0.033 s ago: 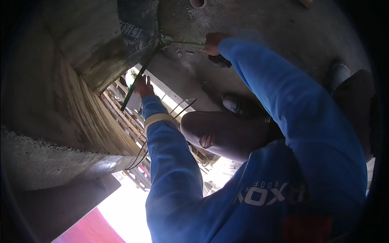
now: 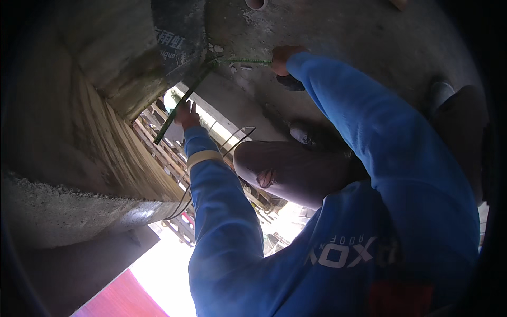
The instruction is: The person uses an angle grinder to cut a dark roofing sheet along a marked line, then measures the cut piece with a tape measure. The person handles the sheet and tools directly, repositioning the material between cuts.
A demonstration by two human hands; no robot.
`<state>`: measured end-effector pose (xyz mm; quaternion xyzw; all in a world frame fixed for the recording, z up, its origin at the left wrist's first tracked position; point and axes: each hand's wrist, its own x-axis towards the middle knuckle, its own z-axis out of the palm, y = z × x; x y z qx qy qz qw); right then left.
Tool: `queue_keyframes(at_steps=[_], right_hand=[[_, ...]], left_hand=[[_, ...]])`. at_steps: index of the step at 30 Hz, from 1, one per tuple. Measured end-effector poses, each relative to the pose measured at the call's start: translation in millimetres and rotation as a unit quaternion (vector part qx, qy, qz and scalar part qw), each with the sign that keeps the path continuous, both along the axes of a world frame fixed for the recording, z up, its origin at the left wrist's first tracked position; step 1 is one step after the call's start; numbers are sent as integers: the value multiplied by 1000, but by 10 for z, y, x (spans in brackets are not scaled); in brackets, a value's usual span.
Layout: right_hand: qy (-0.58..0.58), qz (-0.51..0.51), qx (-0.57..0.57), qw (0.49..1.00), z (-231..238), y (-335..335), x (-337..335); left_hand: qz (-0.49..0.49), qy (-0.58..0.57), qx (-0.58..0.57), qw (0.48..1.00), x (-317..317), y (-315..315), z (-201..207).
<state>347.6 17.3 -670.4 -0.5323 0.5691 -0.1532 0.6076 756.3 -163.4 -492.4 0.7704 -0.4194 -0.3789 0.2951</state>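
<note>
A long, thin green strip bends at a sharp corner, in the manner of a carpenter's square; its exact kind is hard to make out in the dim light. My left hand grips the longer leg, over the bright gap, with a couple of fingers raised off it. The end of the other leg is in my right hand, whose fingers are closed round it. The corner lies by a dark printed sheet on the concrete, among small pale chips.
A wooden board and a rough concrete edge stand at the left. Below the gap are slats and a dark cable. A short pipe opening shows at the top. My bent knee is close to my left arm.
My right hand has shifted slightly right and nearer, and the green strip's corner has moved a little the same way. My left hand stays nearly in place.
</note>
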Motion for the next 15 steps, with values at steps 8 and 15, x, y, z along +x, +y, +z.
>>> queue_keyframes(at_steps=[8, 15], right_hand=[[52, 35, -71, 996, -830, -492, 466], [59, 55, -104, 991, -797, -800, 424]], left_hand=[[61, -73, -12, 995, -368, 149, 77], [134, -170, -83, 973, 166, -145, -526]])
